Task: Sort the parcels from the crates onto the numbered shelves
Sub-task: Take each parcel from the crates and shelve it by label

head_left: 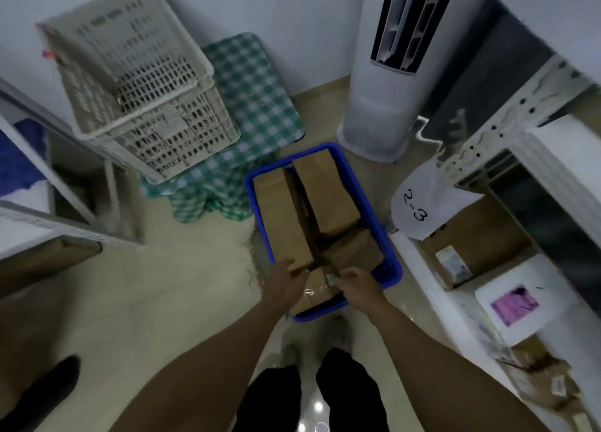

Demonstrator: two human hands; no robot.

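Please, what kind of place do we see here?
Most likely a small parcel sorting or storage room: cardboard parcels fill a blue crate on the floor, and metal shelving at the right carries a handwritten label reading 2-3.

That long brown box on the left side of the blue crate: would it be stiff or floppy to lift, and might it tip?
Probably stiff: the long cardboard box keeps straight edges and flat faces. Lifted by one end, where the left hand holds it, it would likely tilt. Its weight cannot be told.

Nearest parcel largely hidden, blurred.
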